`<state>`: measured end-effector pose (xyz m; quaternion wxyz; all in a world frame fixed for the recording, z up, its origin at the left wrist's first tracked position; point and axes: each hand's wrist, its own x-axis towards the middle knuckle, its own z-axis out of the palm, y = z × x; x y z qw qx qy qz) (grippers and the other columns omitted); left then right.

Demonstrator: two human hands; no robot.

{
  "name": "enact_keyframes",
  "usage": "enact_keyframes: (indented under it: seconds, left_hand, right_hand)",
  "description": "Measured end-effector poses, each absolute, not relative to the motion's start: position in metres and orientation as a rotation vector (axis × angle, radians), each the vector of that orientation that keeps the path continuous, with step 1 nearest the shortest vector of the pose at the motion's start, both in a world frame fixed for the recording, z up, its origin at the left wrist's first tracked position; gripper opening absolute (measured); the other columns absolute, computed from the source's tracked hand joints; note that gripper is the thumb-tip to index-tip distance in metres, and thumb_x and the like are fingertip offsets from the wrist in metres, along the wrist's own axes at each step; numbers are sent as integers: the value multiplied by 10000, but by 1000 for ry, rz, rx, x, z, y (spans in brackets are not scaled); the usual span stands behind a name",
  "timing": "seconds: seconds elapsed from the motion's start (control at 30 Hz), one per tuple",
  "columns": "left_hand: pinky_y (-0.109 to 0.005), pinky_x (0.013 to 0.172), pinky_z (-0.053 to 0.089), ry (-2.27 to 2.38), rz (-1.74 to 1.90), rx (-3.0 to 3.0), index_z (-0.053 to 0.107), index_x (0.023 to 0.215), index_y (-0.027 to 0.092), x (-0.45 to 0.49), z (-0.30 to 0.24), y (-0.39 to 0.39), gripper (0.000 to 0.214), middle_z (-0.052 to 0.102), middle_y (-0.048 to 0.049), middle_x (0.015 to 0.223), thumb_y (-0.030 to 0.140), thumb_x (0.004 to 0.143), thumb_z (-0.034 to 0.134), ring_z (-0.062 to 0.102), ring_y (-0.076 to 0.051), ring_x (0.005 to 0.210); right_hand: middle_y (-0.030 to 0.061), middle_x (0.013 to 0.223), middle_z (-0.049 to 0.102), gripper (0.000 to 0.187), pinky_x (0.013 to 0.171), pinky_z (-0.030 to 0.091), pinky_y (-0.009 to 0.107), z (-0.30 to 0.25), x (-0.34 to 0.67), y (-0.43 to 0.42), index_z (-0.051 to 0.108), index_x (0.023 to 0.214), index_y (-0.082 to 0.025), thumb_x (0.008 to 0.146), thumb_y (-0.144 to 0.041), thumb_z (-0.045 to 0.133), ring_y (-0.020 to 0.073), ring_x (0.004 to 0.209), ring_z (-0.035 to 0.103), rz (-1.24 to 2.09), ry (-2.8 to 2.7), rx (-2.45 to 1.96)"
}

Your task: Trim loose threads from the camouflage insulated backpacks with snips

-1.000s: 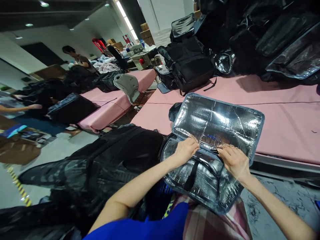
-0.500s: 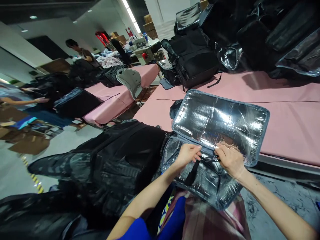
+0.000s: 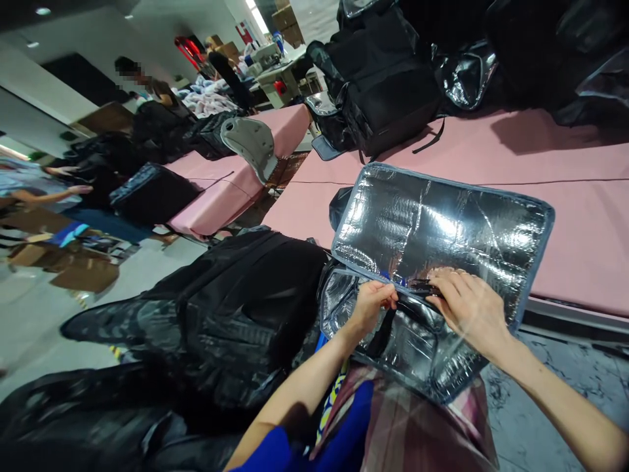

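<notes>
An open insulated bag with silver foil lining [image 3: 427,223] rests on my lap and against the pink table edge, its lid flipped back. My left hand [image 3: 371,303] is closed in a pinch on the bag's inner edge near a small blue tab. My right hand [image 3: 469,308] presses down on a dark strip along the same edge, fingers curled over it. A black strap [image 3: 381,331] runs down the foil inside the bag between my hands.
A pink-covered table [image 3: 565,196] lies ahead, stacked with black bags [image 3: 388,98] at the back. More black bags [image 3: 230,308] are piled on the floor to my left. Other people [image 3: 49,190] work at a second pink table [image 3: 230,190] far left.
My hands have drawn closer along the bag's edge; the left has gone from flat to a pinch. The camera has tilted down and right.
</notes>
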<state>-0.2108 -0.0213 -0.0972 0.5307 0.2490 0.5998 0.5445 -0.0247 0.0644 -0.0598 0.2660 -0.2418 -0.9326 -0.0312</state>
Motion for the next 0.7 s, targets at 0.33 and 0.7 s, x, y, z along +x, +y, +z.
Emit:
enact_keyframes:
  seconds: [0.33, 0.7]
  left_hand:
    - [-227, 478, 299, 1420, 1312, 525, 566, 531, 129, -209, -97, -24, 363, 518, -5, 451, 458, 677, 613, 454, -88, 415]
    - [-212, 474, 303, 1387, 1307, 568, 545, 528, 122, -213, -100, -20, 424, 522, -11, 458, 520, 643, 637, 450, -72, 424]
  right_hand:
    - [59, 940, 658, 120, 798, 389, 306, -66, -25, 72, 617, 933, -177, 850, -230, 549, 177, 893, 551, 8, -2471, -391]
    - [29, 911, 677, 100, 706, 352, 286, -61, -31, 72, 613, 916, -177, 851, -235, 562, 157, 838, 552, -95, -2436, -529]
